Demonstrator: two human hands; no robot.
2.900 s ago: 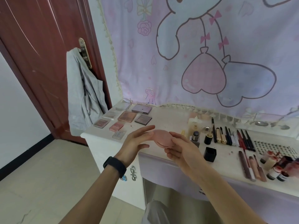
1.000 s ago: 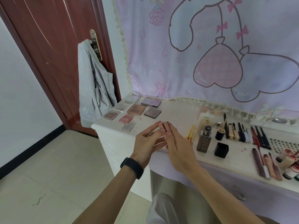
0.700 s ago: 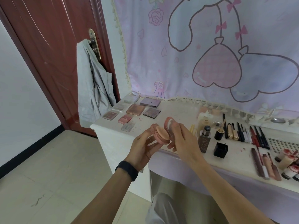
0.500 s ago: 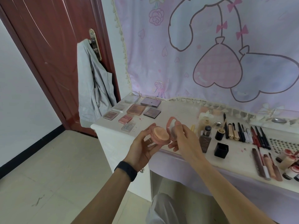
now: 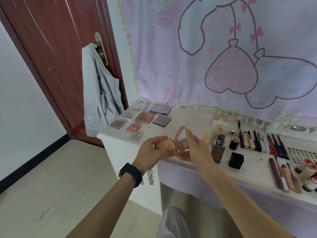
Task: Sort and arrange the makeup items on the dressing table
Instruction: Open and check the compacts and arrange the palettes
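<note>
Pink round plastic compact (image 5: pixel 173 146), hinged open, held in mid-air over the front edge of the white dressing table (image 5: pixel 188 121). Left hand (image 5: pixel 149 153) curled around its base, beside the peach sponge puff (image 5: pixel 165 145) inside. Right hand (image 5: pixel 197 150) pinching the raised mirrored lid (image 5: pixel 182 140) by its rim. Flat eyeshadow palettes (image 5: pixel 145 117) laid out toward the table's far corner; dark glass foundation bottle (image 5: pixel 218 150) and black square cap (image 5: pixel 236 160) just beside the right hand.

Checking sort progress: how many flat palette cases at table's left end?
8: back row, frosted case and purple palette; middle, clear case, rose-gold palette, dark palette; front, brown-pink case, pink case, small clear case. None looks hidden.
</note>
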